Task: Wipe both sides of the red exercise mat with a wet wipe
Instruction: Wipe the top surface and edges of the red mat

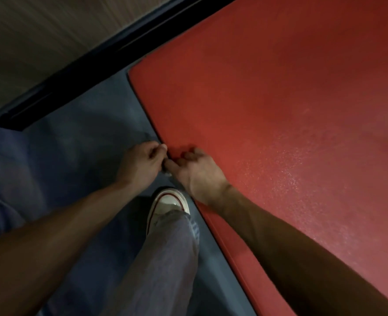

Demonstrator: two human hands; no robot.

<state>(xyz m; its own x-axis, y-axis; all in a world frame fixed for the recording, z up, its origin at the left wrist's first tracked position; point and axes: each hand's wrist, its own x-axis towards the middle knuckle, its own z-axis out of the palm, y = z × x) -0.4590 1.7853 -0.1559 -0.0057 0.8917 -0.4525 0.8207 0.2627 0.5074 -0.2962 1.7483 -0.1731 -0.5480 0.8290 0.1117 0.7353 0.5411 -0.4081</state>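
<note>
No legible text, label, brand, number or sign found on any item in view. The frame is dim and partly blurred.

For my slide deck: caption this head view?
Both hands grip the red mat's edge beside a white sneaker.

Head view, steeply down, close
</note>
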